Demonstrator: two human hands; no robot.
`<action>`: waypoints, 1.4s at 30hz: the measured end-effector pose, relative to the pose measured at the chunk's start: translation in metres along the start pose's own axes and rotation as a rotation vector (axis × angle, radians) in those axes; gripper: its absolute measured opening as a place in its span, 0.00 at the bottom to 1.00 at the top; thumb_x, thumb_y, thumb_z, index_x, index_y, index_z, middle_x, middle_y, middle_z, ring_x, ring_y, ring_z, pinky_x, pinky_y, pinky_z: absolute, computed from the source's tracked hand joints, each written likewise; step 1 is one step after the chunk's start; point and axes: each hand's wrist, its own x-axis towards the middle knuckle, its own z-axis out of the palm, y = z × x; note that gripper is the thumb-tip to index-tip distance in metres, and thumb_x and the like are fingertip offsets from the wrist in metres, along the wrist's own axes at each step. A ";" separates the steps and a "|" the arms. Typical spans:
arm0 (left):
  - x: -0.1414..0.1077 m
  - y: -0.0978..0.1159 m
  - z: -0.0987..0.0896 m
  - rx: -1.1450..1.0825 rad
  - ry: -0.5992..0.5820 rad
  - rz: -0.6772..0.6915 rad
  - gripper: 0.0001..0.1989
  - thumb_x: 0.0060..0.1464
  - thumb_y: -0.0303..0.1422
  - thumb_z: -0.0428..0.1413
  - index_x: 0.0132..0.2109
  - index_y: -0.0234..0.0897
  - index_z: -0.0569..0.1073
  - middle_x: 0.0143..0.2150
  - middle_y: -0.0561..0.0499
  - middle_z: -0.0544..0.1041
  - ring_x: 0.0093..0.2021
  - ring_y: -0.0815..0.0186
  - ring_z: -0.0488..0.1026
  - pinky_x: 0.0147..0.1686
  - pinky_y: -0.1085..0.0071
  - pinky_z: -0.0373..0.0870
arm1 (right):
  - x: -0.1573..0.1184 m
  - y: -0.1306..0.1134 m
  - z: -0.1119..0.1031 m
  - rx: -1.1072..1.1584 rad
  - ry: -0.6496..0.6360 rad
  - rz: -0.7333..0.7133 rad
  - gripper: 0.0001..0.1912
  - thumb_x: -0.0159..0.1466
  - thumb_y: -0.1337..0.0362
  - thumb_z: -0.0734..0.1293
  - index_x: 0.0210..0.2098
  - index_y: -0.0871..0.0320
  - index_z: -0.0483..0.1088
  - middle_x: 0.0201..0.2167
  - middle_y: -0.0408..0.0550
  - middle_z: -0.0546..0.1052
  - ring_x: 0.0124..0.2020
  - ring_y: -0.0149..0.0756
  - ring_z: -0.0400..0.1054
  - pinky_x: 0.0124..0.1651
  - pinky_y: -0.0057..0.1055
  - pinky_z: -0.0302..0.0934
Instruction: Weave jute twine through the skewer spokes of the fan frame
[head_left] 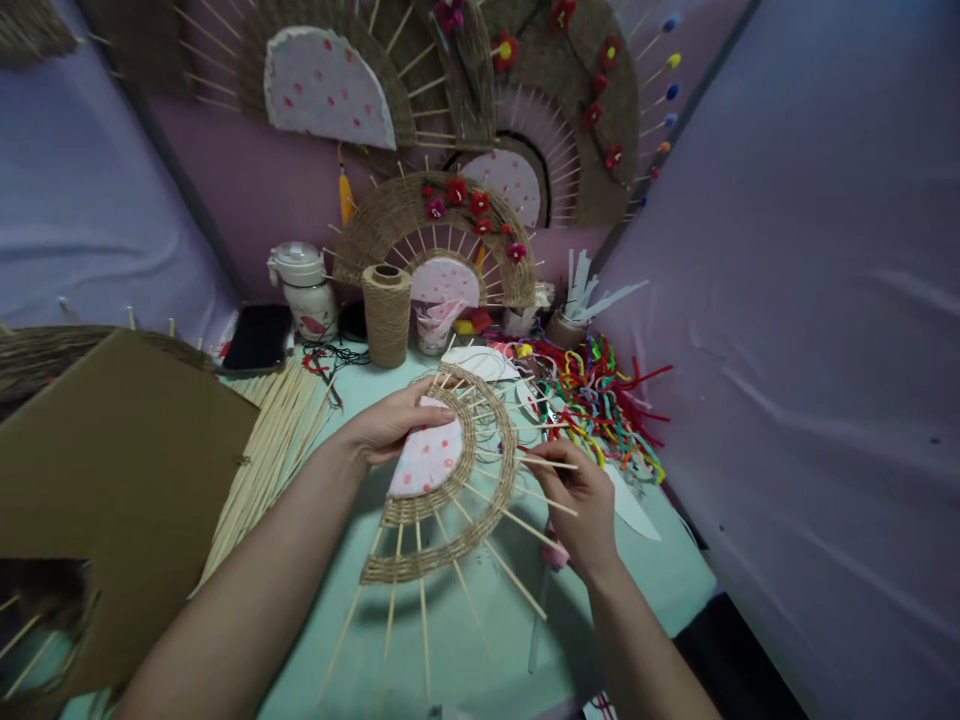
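Observation:
A half-round woven fan [405,570] is tilted above the table, with two twine bands, bare sticks fanning outward and a white, pink-dotted centre [431,455]. My left hand [394,425] grips it by that centre, thumb on the front and the other fingers mostly hidden behind. At the outer band's right side, my right hand [577,495] has its fingers pinched together among the stick ends. Something small and dark red shows at its fingertips, too small to name. Below that hand is a pink object [555,550], partly covered, near a thin translucent stick [535,625].
Brown cardboard [142,470] and a bundle of thin sticks [262,445] lie left. Behind stand a twine cone [387,320], a lidded jar [307,300] and a phone [257,337]. Colourful pipe cleaners [607,400] heap at right. Finished fans [375,225] line the back wall.

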 end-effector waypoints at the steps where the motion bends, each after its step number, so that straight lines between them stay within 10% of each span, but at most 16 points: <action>1: -0.001 0.000 -0.001 0.024 -0.004 -0.012 0.28 0.40 0.23 0.63 0.50 0.35 0.65 0.32 0.52 0.76 0.26 0.72 0.73 0.26 0.77 0.70 | -0.001 0.002 -0.002 -0.054 0.004 -0.062 0.07 0.60 0.62 0.67 0.26 0.57 0.71 0.23 0.42 0.71 0.24 0.30 0.63 0.27 0.27 0.56; 12: -0.016 0.003 -0.015 0.290 0.009 -0.121 0.34 0.42 0.27 0.62 0.57 0.39 0.61 0.30 0.54 0.76 0.23 0.71 0.72 0.23 0.77 0.68 | -0.005 0.008 -0.014 -0.300 0.023 -0.455 0.06 0.57 0.68 0.70 0.27 0.57 0.68 0.21 0.43 0.70 0.24 0.31 0.61 0.30 0.30 0.56; 26: -0.024 0.000 0.000 0.194 -0.143 -0.135 0.35 0.42 0.27 0.63 0.58 0.38 0.61 0.23 0.58 0.72 0.18 0.75 0.67 0.17 0.82 0.61 | -0.005 0.012 0.007 0.111 0.010 0.166 0.09 0.58 0.60 0.68 0.25 0.58 0.71 0.21 0.41 0.71 0.23 0.29 0.61 0.26 0.26 0.55; 42: -0.026 0.000 -0.002 0.329 -0.140 -0.156 0.32 0.43 0.30 0.62 0.56 0.39 0.62 0.19 0.61 0.67 0.15 0.76 0.63 0.14 0.83 0.55 | -0.005 0.010 0.003 -0.010 0.054 0.022 0.09 0.58 0.60 0.68 0.26 0.58 0.71 0.22 0.42 0.72 0.24 0.31 0.63 0.26 0.27 0.55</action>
